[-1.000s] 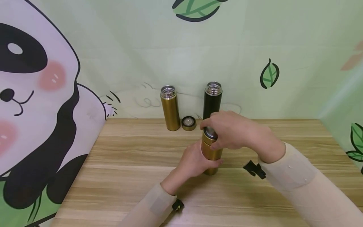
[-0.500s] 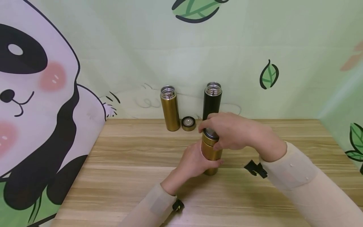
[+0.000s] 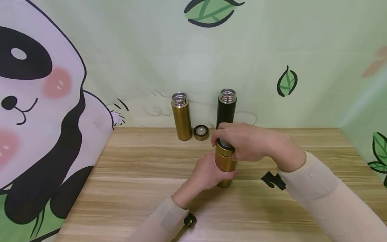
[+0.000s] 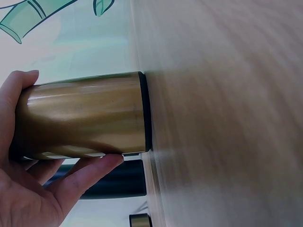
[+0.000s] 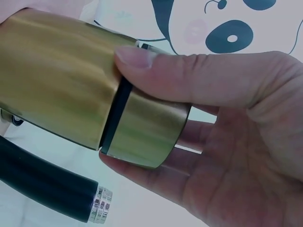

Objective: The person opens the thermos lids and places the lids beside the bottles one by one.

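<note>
A gold thermos flask stands upright on the table, gripped around its body by my left hand. In the left wrist view, its black-rimmed base meets the tabletop. From above, my right hand holds the gold lid at the flask's top, thumb on one side and fingers on the other. A dark band shows between lid and body in the right wrist view. Behind the right hand is a black flask with an uncovered steel mouth; the hand hides its lower part.
Farther left, a second gold flask stands uncapped by the wall. Beside it a loose gold lid lies with its inside facing up. The wooden table ends at a printed wall cloth.
My right thumb has moved slightly right around the lid's edge, and the right hand has turned a little. The left hand keeps its hold on the flask, which stays in place.
</note>
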The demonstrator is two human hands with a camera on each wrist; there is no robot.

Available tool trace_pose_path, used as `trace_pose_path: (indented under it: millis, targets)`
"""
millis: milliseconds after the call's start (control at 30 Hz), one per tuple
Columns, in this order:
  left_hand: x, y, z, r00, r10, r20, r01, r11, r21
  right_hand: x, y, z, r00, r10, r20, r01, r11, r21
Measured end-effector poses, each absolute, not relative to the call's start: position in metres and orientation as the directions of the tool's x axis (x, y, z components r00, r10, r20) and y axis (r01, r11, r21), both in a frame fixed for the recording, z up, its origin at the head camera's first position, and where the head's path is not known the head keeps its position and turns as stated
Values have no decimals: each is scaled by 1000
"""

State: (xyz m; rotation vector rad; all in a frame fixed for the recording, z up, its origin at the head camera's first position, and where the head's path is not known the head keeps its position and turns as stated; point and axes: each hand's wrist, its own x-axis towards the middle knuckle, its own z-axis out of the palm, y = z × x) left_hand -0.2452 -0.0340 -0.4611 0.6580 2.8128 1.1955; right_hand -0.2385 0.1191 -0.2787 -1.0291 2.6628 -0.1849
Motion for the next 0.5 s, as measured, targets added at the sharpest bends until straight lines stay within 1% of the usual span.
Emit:
trace_pose_path:
  millis: [200, 500]
  targets:
    - [-245, -34, -462, -911, 385, 149, 375, 621, 689, -239, 121, -281, -690, -696, -197, -657, 717, -234]
    - [-245, -34, -462, -907, 390, 157, 385, 622, 681, -241, 122, -283, -690, -694, -205, -638, 718, -278]
